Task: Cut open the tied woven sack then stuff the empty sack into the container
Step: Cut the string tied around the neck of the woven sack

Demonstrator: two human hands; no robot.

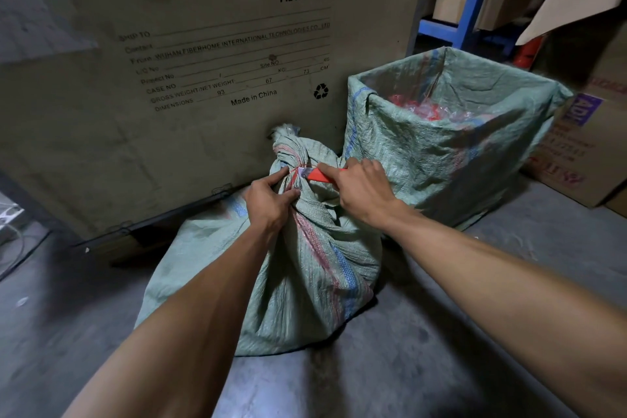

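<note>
- Head view, setting: grey concrete floor (424, 343) of a storeroom, with a large printed cardboard crate (190, 54) standing at the back and blue shelving (475, 0) behind it on the right.
- Head view, work item: the tied woven sack (305, 265) sits on the floor against the crate, its neck bunched upright and bound with a red tie (294, 175).
- Head view, container: a sack-lined container (451, 132) stands open just beside the sack on its right, already holding red and clear scraps.
- Left hand (268, 202): closed around the gathered neck just below the tie, steadying it.
- Right hand (361, 190): closed on a red utility knife (320, 175), blade tip at the tie.
- Handling judgement: the fabric looks soft, crumpled and light in itself, though the filled body appears bulky. It should crush easily once empty.
- Grip point: hold the neck below the tie, fingers clear of the blade path; a slip could nick the left thumb.
</note>
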